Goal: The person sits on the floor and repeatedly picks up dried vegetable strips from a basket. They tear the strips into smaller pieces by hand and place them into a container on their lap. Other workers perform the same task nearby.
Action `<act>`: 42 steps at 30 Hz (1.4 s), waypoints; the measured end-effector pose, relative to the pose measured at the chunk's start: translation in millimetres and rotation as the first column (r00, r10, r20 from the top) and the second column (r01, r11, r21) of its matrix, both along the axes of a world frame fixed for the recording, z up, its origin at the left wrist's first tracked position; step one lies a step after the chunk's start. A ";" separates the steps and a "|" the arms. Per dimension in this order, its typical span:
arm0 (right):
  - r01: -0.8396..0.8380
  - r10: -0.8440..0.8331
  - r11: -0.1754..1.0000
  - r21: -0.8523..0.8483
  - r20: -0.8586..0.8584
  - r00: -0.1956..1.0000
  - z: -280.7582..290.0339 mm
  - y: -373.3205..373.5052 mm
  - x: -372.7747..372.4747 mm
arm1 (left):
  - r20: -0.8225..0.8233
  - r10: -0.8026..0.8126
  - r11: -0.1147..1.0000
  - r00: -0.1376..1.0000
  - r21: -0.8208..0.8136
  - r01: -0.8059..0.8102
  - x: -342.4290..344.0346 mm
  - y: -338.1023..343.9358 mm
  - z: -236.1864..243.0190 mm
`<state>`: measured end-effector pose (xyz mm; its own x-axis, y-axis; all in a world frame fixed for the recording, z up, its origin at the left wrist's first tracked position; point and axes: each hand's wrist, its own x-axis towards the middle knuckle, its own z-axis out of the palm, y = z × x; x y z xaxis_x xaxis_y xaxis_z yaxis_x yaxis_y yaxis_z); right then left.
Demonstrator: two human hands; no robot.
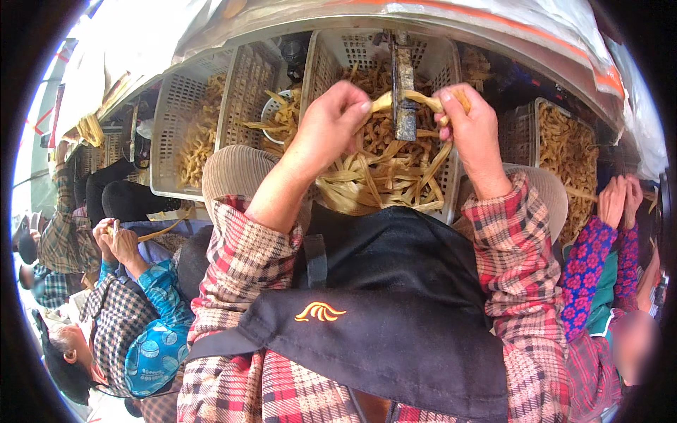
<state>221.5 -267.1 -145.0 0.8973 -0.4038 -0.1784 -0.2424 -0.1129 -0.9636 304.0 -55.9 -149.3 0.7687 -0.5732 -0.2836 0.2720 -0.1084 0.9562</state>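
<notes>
White sheeting (536, 14) lies beyond the metal bar (405, 127). At the bar, a yellowish plant strip (425, 100) stretches between the person's left hand (331, 120) and right hand (471, 120), both pinching it (fingers curled); beneath the bar, a perforated crate (446, 67) holds loose strips (360, 187).

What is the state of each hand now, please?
Left hand: closed, holding the yellowish strip left of the metal bar.
Right hand: closed, holding the yellowish strip right of the bar.

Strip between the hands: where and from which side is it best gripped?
Probably near each end of its span, coming from left and right: the strip runs crosswise, with the metal bar in the way near its middle.
</notes>
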 end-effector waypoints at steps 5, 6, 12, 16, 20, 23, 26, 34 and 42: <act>0.065 -0.063 0.973 -0.221 0.016 0.998 -2.2 -18.0 14.8 | -0.258 0.056 0.932 0.965 -0.334 -0.143 15.4 15.1 10.3; 0.067 -0.010 0.889 -0.453 0.126 0.992 -9.5 -19.5 20.9 | -0.227 0.032 0.927 0.973 -0.358 -0.114 13.6 12.0 14.2; -0.077 0.161 0.955 -0.286 0.286 0.945 30.1 16.9 23.8 | -0.095 0.059 0.923 0.994 -0.374 -0.091 18.5 -2.0 10.8; -0.049 0.157 0.948 -0.314 0.327 0.932 28.4 21.6 23.6 | -0.047 0.043 0.941 0.998 -0.334 -0.057 15.7 -8.5 11.2; -0.033 0.164 0.911 -0.412 0.287 0.944 21.3 20.9 18.0 | -0.040 -0.042 0.973 0.998 -0.228 0.032 10.6 -2.7 6.5; 0.004 0.111 0.889 -0.459 0.223 0.968 4.1 -18.7 6.6 | 0.076 -0.150 0.934 0.986 0.337 0.116 17.5 26.4 -22.8; -0.082 0.030 0.929 -0.360 -0.148 0.989 30.9 -79.0 9.8 | 0.504 -0.156 0.860 0.850 0.493 -0.134 32.7 38.1 -61.7; -0.060 -0.031 0.937 -0.344 -0.253 0.967 48.7 -131.3 10.7 | 0.254 -0.677 0.501 0.690 0.847 0.179 21.9 -2.5 -92.1; -0.486 0.255 0.648 -0.586 -0.435 0.864 26.7 -80.6 18.6 | 0.609 -0.627 0.777 0.486 0.447 0.443 -30.7 -89.5 -177.7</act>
